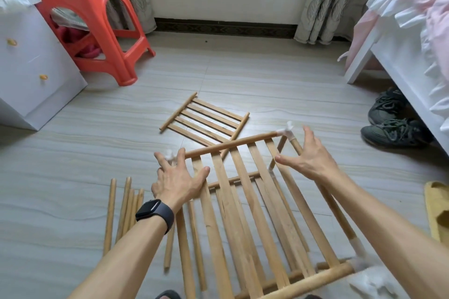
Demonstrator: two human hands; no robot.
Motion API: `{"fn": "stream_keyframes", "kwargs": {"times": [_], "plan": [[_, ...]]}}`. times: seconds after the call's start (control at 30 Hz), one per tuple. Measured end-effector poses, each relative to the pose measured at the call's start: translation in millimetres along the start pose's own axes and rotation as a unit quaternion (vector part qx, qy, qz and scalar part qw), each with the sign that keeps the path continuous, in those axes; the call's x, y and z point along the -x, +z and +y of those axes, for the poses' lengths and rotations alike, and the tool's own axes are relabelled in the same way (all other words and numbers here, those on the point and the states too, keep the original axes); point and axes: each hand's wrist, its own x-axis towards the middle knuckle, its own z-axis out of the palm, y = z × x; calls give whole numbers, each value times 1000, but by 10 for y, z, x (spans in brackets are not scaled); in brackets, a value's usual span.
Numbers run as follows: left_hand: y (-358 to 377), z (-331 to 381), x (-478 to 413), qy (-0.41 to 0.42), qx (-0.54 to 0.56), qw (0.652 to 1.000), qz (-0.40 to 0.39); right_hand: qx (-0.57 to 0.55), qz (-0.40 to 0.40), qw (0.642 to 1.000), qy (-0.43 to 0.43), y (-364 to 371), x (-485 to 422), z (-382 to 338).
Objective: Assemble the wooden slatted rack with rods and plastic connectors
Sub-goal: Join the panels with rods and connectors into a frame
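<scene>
A partly built wooden rack [255, 201] stands on the floor in front of me, two slatted shelves joined by rods and white plastic connectors. My left hand [177, 177] has spread fingers over the top shelf's far left corner, by a white connector [170, 155]. My right hand [308, 155] is spread over the right side rod, just below the far right connector [285, 131]. Neither hand curls round anything. A loose slatted shelf [206, 118] lies flat farther away. Several loose rods [124, 209] lie at the left.
An orange plastic stool [97, 19] and a white drawer cabinet [31, 68] stand at the left. A white bed with pink bedding [413, 31] is at the right, dark shoes [391, 119] beside it. A yellow slipper [438, 209] lies at the right edge.
</scene>
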Motion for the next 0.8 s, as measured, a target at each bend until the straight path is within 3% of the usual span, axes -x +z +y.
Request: {"fn": "stream_keyframes", "kwargs": {"times": [0.17, 0.37, 0.47, 0.53, 0.63, 0.8], "plan": [[-68, -139, 316, 8, -176, 984, -15, 218, -11, 972, 81, 110, 514, -36], [-423, 25, 711, 64, -394, 914, -65, 209, -64, 976, 10, 136, 327, -247], [-535, 229, 766, 144, -377, 914, -37, 244, -94, 963, -63, 178, 121, -421], [-543, 376, 651, 213, -314, 924, 44, 272, -102, 950, -110, 265, 38, -533], [-390, 584, 347, 329, -245, 900, 149, 287, -72, 941, -163, 430, 22, -579], [-154, 851, -303, 324, -259, 909, 31, 283, -7, 942, -183, 652, -38, -468]]}}
